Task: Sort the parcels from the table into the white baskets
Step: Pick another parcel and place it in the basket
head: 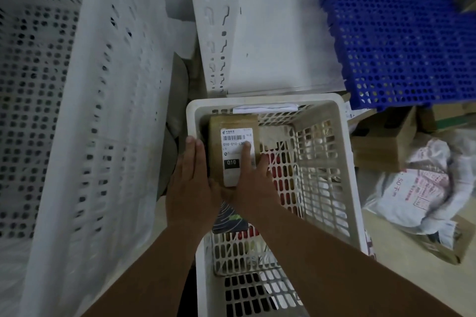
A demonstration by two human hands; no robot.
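Note:
A brown cardboard parcel [231, 131] with a white shipping label marked 010 lies inside a white perforated basket [345, 162], against its far left corner. My left hand [190, 183] lies flat along the parcel's left side, at the basket's left rim. Across the label my right hand [255, 177] rests with fingers extended on top of the parcel. Both hands touch the parcel without curling round it. A dark patterned item [229, 219] lies under my wrists in the basket.
A tall white perforated crate [90, 136] stands at the left. A blue perforated crate [401, 33] is at the upper right, beside a white slotted upright [216, 28]. Cardboard boxes [381, 147] and plastic mail bags [422, 193] lie on the floor at the right.

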